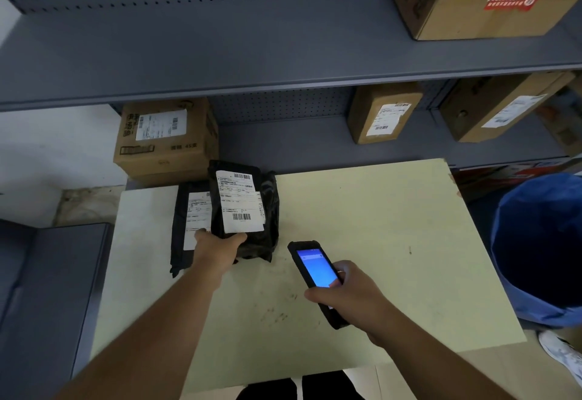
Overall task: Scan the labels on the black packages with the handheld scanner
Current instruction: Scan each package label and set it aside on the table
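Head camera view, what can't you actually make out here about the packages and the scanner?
- Label text on the front black package: too small and blurred to read.
- Rear black package: partly covered by the front one and the left hand.
- Scanner screen: a blue glow, contents unreadable; the right hand hides its lower body.
- Blue bin: cut off by the right edge.

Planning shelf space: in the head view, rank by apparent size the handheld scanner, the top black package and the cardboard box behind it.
1. cardboard box
2. top black package
3. handheld scanner, though it is nearer the camera.
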Action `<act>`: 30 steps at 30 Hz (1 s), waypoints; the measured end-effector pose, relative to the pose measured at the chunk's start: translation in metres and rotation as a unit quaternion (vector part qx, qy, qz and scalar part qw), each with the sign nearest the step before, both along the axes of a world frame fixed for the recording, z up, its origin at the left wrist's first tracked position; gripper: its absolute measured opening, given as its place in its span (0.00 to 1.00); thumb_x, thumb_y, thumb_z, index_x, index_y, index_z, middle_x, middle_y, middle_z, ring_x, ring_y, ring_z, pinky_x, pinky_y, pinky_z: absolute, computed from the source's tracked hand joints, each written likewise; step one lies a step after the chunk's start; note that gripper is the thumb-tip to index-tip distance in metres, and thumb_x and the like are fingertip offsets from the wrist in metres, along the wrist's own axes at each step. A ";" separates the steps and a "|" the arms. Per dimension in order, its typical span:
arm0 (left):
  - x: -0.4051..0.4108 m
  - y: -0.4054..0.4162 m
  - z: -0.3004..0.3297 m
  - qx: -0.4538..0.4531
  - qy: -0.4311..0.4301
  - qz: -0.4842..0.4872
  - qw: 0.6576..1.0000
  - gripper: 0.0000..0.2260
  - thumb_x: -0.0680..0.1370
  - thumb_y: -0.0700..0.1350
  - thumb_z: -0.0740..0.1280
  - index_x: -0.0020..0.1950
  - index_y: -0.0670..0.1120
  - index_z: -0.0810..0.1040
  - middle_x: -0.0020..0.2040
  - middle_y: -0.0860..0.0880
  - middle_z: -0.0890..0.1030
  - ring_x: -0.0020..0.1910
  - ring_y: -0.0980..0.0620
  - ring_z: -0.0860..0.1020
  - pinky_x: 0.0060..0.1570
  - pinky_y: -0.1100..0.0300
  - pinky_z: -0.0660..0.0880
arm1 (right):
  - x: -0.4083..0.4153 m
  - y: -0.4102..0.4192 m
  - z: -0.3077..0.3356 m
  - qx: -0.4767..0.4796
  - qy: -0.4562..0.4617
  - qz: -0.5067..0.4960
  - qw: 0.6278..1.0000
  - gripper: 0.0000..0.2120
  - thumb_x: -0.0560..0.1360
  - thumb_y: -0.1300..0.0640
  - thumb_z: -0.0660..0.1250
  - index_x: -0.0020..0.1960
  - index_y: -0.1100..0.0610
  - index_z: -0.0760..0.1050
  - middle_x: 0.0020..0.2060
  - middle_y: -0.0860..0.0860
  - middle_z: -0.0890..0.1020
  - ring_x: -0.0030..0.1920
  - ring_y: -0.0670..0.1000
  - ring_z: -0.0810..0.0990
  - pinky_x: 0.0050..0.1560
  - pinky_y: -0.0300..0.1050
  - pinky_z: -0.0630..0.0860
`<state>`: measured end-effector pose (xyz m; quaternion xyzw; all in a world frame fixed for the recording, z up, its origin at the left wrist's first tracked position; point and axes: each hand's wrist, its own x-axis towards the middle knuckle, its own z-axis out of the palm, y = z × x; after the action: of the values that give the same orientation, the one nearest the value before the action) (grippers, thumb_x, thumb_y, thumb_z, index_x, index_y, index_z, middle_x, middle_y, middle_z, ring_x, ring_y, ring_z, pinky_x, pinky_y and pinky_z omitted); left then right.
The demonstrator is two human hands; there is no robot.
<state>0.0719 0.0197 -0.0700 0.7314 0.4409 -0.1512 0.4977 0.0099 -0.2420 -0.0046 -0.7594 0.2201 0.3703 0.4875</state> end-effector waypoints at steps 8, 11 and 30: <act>-0.018 0.013 -0.004 -0.088 -0.031 0.017 0.995 0.19 0.74 0.42 0.78 0.64 0.42 0.84 0.58 0.43 0.86 0.54 0.45 0.85 0.55 0.51 0.84 | 0.009 -0.005 0.023 -0.035 -0.015 0.081 0.996 0.28 0.66 0.48 0.82 0.60 0.50 0.74 0.48 0.50 0.80 0.39 0.49 0.81 0.37 0.42 0.77; -0.025 0.015 -0.007 -0.117 -0.052 0.017 0.992 0.23 0.72 0.42 0.79 0.66 0.44 0.81 0.61 0.45 0.86 0.58 0.46 0.85 0.57 0.51 0.84 | 0.012 -0.003 0.032 -0.044 -0.018 0.103 0.994 0.25 0.67 0.48 0.82 0.59 0.50 0.75 0.48 0.50 0.82 0.40 0.49 0.82 0.37 0.42 0.78; -0.047 -0.008 -0.002 -0.114 -0.101 -0.050 0.987 0.39 0.58 0.51 0.80 0.68 0.50 0.75 0.58 0.52 0.87 0.59 0.49 0.85 0.63 0.43 0.80 | 0.016 0.017 0.070 -0.085 -0.027 0.165 0.982 0.28 0.61 0.43 0.81 0.55 0.53 0.77 0.50 0.54 0.86 0.39 0.52 0.82 0.40 0.47 0.77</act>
<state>0.0251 0.0115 -0.0716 0.7026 0.3316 -0.1505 0.6113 0.0260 -0.2245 0.0656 -0.8339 0.1092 0.4050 0.3588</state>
